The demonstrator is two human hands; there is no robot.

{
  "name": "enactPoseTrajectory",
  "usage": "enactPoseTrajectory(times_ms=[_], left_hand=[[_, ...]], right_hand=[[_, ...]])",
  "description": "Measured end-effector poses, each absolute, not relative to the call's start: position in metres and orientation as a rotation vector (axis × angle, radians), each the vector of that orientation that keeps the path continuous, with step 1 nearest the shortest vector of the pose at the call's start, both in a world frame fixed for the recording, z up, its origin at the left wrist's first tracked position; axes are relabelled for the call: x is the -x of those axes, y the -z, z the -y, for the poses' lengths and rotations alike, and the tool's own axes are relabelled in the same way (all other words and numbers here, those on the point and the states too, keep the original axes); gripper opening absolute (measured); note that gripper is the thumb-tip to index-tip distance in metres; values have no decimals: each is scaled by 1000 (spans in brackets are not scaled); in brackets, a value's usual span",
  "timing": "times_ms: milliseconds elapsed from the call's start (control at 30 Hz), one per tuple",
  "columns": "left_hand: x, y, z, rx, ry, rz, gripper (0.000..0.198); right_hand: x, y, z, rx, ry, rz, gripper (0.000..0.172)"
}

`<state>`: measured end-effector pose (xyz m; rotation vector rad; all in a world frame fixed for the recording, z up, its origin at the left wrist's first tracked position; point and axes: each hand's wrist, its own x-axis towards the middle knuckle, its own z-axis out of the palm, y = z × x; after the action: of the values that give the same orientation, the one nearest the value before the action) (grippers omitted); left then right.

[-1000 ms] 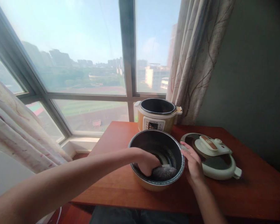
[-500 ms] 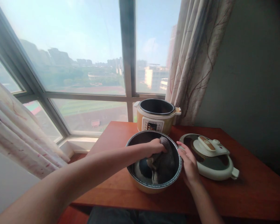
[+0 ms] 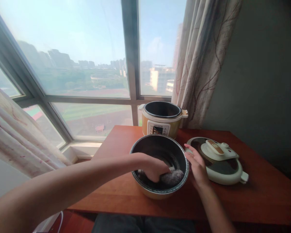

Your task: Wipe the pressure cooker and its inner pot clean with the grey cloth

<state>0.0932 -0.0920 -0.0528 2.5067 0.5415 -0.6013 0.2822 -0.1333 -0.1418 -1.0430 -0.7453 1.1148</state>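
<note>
A dark-lined inner pot [image 3: 155, 145] with a speckled rim stands on the table near its front edge. Down inside it, my left hand [image 3: 155, 168] is closed on a fuzzy grey cloth [image 3: 173, 177], pressing it against the lower wall and bottom. Part of the cloth is hidden under the fingers. Outside the pot, my right hand [image 3: 196, 161] rests at the right rim with its fingers stretched out and apart, touching the pot's side.
Behind the pot stands the yellow and white electric pressure cooker body [image 3: 161, 121], its top uncovered. The cooker's lid [image 3: 221, 166] lies to the right on the reddish wooden table [image 3: 259, 197]. Windows and curtains [image 3: 203, 64] border the far side.
My left hand has moved down and toward me in the pot, taking the cloth from the far right wall to the near bottom. My right hand stays at the rim.
</note>
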Motion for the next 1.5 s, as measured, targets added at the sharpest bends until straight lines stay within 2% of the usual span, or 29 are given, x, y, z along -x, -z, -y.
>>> enactPoseTrajectory(times_ms=[100, 233, 400, 467, 567, 733, 867, 967, 1100, 1200, 1333, 1500], left_hand=[[-83, 47, 94, -2552, 727, -473, 48], [-84, 50, 97, -2524, 781, -561, 43], [-96, 59, 96, -2590, 737, -621, 39], [-100, 63, 91, -2562, 654, -697, 37], [-105, 70, 77, -2403, 459, -842, 35], [-111, 81, 56, -1935, -38, -1230, 43], [-122, 85, 63, -1907, -148, -1281, 45], [-129, 80, 78, -2090, -58, -1154, 38], [-122, 64, 88, -2566, 346, -720, 36], [-108, 51, 88, -2647, 556, -458, 36], [-94, 45, 85, -2649, 688, -422, 37], [-92, 55, 87, -2629, 711, -454, 37]], right_hand=[[-283, 141, 130, 1062, -1096, 746, 65], [-284, 142, 129, 1128, -1060, 783, 67], [-273, 154, 162, 1321, -768, 804, 70], [-263, 160, 184, 1387, -732, 788, 74], [-246, 166, 212, 1401, -856, 786, 82], [-233, 159, 225, 1324, -944, 767, 89], [-233, 149, 222, 1288, -982, 774, 90], [-235, 148, 219, 1273, -984, 774, 88], [-245, 149, 210, 1270, -980, 724, 82], [-257, 148, 198, 1249, -992, 681, 78], [-271, 140, 178, 1186, -1023, 675, 80], [-277, 135, 160, 1204, -1110, 712, 74]])
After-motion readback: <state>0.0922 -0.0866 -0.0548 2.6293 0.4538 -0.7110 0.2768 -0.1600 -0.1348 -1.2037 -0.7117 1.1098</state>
